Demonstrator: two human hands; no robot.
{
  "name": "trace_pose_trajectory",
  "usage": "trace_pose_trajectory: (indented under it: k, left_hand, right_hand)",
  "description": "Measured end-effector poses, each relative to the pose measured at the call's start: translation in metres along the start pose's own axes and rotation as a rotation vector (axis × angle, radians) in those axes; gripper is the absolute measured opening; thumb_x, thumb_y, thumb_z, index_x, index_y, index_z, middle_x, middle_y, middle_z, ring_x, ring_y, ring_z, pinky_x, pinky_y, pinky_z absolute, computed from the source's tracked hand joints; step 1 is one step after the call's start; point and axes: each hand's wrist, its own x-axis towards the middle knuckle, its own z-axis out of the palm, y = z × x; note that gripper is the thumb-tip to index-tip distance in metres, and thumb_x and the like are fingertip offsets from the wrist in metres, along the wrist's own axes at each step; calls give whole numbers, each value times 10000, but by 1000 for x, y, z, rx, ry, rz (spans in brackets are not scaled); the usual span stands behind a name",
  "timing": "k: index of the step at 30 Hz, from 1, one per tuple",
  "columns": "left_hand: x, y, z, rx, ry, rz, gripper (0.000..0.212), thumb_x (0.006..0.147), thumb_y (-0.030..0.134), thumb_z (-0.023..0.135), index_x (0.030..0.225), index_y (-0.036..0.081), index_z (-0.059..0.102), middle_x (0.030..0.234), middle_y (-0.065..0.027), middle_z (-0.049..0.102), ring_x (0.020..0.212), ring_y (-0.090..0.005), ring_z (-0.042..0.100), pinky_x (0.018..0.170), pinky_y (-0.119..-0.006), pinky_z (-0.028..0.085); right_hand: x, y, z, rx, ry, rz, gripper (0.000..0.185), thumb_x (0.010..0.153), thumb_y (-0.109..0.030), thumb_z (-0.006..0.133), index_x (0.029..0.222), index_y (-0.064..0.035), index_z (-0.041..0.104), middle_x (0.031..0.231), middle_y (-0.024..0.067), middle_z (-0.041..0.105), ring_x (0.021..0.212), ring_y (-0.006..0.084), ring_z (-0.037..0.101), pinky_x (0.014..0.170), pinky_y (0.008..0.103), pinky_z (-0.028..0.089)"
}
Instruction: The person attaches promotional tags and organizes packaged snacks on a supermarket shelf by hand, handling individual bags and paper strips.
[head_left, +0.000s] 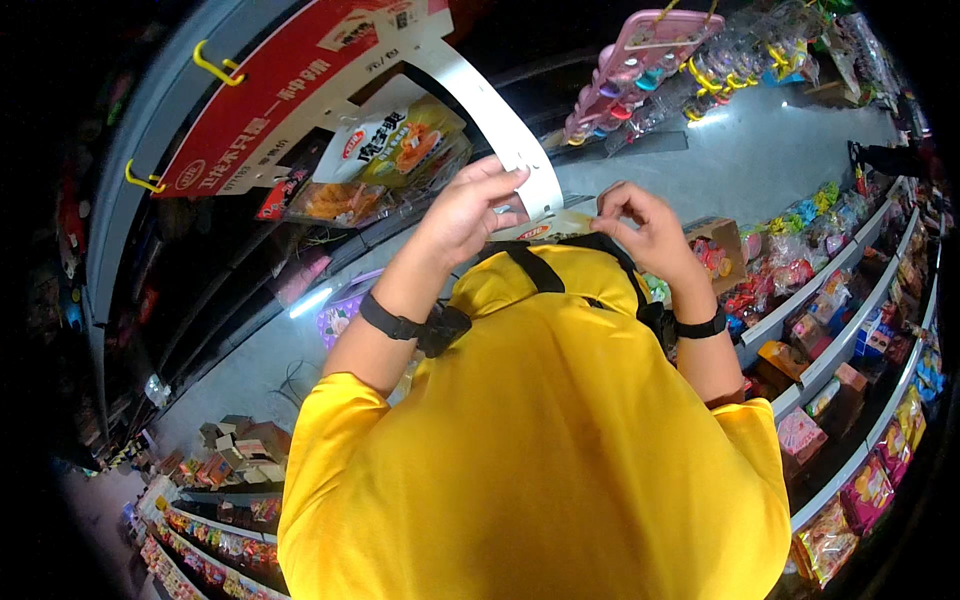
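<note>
My left hand (469, 214) grips the lower end of a white hanging strip (491, 112) with small punched holes, thumb below and fingers on its face. The strip curves down from a red and white cardboard display board (270, 97) at upper left. Just right of the strip's end, my right hand (645, 229) pinches the edge of a snack pouch (562, 223). Most of that pouch is hidden behind the strip and my yellow shirt. Other snack pouches (394, 142) hang in front of the board, left of my left hand.
Yellow hooks (214, 64) hold the board to a grey metal rack (120, 150). A pink toy pack (637, 64) hangs at upper right. Shelves of packaged goods (832, 352) line the right. Cartons (255, 442) stand at lower left, and a purple bag (345, 311) sits on the floor.
</note>
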Motion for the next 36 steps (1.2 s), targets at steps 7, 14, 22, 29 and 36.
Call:
trace_pose_trajectory:
  k: [7,14,22,29,36]
  left_hand:
    - [0,0,-22,-170,-114,-35,348,777,6,479,1121,30,524,1069,-108,598,981,-234,599,867,-413,487]
    - [0,0,-30,35,40,58,212,891,25,524,1101,12,552,1057,-81,623,949,-193,621,830,-382,526]
    - [-2,14,-8,29,68,125,211,907,90,576,1095,-4,555,1013,-110,655,903,-195,659,785,-337,570]
    - [-1,20,2,-9,129,211,214,915,86,559,1094,-32,547,1032,-133,641,937,-225,650,840,-399,557]
    - [-2,30,23,-56,160,251,191,913,73,560,1069,-36,550,1009,-139,641,924,-235,654,840,-394,557]
  right_hand:
    - [2,-11,15,-110,-20,-36,138,798,-13,673,840,-3,542,811,66,581,726,157,567,646,269,461]
    - [8,-16,26,-71,-22,-51,119,811,-10,657,849,-7,544,812,65,571,731,154,564,655,280,469]
    - [15,-9,-1,-85,-223,-150,105,786,3,654,822,-2,556,838,91,586,796,236,589,724,302,462]
    - [33,14,-28,-127,-323,-235,89,772,-10,627,820,2,553,806,107,587,775,266,588,697,333,471]
    - [46,24,-49,152,-187,-189,122,793,53,648,839,-10,554,894,64,568,826,144,565,727,251,470]
